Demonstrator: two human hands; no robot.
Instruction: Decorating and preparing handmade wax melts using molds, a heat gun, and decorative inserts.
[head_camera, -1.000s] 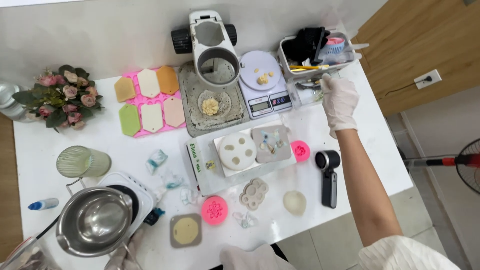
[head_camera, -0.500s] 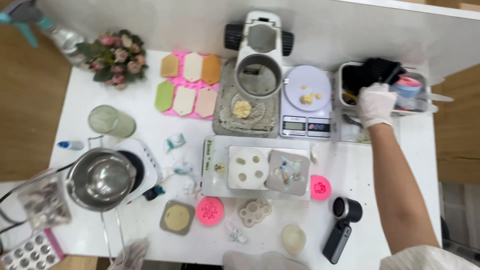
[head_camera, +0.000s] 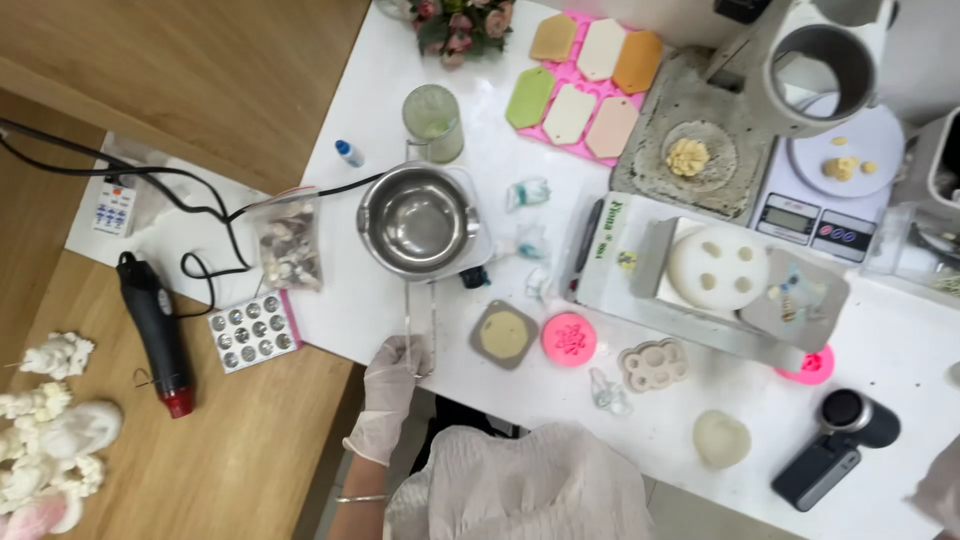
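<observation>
Holding the wire handle (head_camera: 421, 320) of the steel pot (head_camera: 417, 220), our left grip (head_camera: 392, 375) is clamped around its end; the pot sits empty on the white hotplate (head_camera: 478, 235) on the tabletop (head_camera: 660, 420). Our right grip (head_camera: 940, 495) barely shows at the frame edge; we cannot tell its state. Nothing is melted yet, while several moulds (head_camera: 585, 85) already look filled.

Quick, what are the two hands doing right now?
Left hand: closed on the wire handle of the steel pot.
Right hand: only a sliver shows at the frame's edge; cannot tell.
</observation>
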